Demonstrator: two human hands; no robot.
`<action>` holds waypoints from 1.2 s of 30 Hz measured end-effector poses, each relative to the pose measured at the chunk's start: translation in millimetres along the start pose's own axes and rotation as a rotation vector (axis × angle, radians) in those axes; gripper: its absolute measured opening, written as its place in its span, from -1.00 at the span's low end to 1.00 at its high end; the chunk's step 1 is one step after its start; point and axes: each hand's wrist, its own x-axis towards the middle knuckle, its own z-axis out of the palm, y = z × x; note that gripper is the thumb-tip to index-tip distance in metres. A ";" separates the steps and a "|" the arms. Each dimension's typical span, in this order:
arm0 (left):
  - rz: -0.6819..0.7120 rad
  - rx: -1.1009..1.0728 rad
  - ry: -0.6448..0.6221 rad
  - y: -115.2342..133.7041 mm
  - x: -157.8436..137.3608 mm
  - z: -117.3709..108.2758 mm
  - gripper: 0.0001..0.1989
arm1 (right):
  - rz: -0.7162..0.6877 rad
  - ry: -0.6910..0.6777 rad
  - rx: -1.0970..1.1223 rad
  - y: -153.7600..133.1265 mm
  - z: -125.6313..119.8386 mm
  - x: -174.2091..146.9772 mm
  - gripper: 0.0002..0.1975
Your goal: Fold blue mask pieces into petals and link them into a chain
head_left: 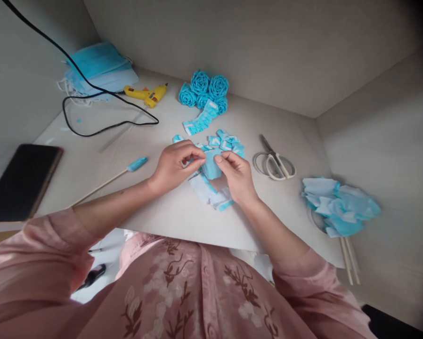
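A small light-blue piece of mask fabric is stretched between my two hands, above the table. My left hand pinches its left edge between thumb and fingertips. On the other side, my right hand grips the right edge the same way. Under and just below the hands lie white and blue fabric scraps. Several small folded blue pieces are heaped right behind the fingers, partly hidden by them. A pleated blue strip rests farther back, against a cluster of rolled blue rosettes.
Scissors lie to the right, near a heap of fabric pieces with sticks beneath. At left are a stick with a blue tip, a phone, a corded yellow glue gun and stacked blue masks.
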 end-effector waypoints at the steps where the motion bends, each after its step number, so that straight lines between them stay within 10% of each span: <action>1: 0.019 0.030 -0.017 -0.2 0.1 -0.6 -0.85 | -0.002 -0.001 -0.019 -0.5 0.4 -0.6 -0.68; 17: 0.106 0.163 -0.056 -5.2 1.5 -1.1 -0.84 | -0.043 -0.028 -0.099 -3.1 3.1 -3.5 -0.70; 36: -0.281 -0.256 -0.012 -15.1 6.3 2.0 -0.74 | 0.008 0.090 0.112 8.2 -5.0 7.5 -0.62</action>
